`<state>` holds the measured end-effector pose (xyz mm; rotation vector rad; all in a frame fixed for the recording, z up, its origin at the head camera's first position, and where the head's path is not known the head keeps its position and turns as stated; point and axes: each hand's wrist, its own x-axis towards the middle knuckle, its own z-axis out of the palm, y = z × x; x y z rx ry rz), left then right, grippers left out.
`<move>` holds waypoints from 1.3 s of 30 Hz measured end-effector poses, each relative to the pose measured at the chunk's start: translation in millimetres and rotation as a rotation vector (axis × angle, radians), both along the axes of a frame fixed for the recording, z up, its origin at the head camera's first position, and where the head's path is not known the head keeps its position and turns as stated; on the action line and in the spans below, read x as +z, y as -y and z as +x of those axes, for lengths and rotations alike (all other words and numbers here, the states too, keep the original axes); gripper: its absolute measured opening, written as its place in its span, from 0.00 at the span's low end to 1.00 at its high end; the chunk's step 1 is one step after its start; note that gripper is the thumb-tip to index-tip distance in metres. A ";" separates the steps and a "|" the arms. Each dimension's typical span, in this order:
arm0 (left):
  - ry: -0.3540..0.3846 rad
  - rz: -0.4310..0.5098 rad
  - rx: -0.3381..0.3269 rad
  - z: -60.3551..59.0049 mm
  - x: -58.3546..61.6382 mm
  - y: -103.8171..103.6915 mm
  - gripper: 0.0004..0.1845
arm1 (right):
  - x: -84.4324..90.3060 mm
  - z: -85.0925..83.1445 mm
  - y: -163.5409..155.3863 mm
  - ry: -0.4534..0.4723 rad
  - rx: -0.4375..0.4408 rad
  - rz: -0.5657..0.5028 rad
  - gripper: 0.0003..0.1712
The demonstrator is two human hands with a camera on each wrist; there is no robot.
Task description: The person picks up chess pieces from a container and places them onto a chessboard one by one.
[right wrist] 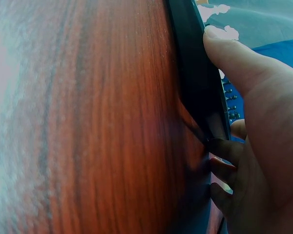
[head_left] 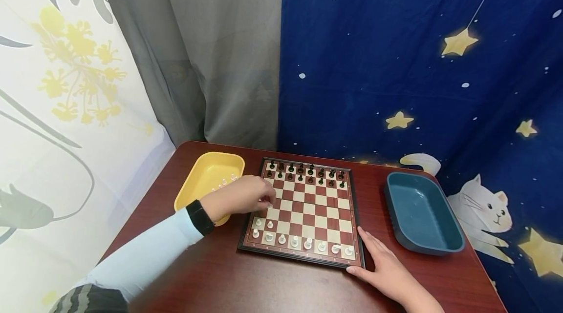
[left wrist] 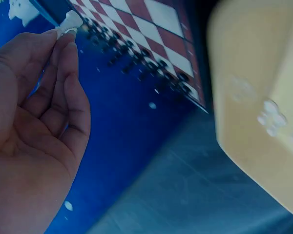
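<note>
The left hand (head_left: 239, 198) pinches a white chess piece (left wrist: 70, 22) over the chessboard (head_left: 308, 205) at nine o'clock, while the right hand (head_left: 387, 269), fingers relaxed, steadies its five o'clock corner on the table (head_left: 228, 279).

One chessboard (head_left: 308, 210) is lying on one table (head_left: 211, 274); two trays are flanking it: one yellow tray (head_left: 193, 186), one blue tray (head_left: 422, 215). Two hands are showing.

Head view looks down at chessboard (head_left: 303, 210); wrist views close, sharing board edge.
</note>
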<state>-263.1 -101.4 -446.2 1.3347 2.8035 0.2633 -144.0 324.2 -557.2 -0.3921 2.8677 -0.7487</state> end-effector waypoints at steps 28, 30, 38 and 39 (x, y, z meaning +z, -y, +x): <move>0.035 -0.076 -0.081 13.6 -41.6 -42.6 0.04 | -1.8 -0.1 -0.7 0.006 -0.001 0.003 0.69; 0.039 -0.077 -0.078 13.5 -42.2 -43.3 0.04 | -2.2 -0.3 -0.8 0.002 -0.002 0.003 0.68; 0.036 -0.071 -0.078 12.0 -43.9 -44.3 0.05 | -1.4 -0.1 -0.2 -0.031 0.005 -0.003 0.67; 0.035 -0.071 -0.079 12.0 -44.0 -44.2 0.05 | -1.2 0.1 0.0 -0.033 0.004 -0.005 0.66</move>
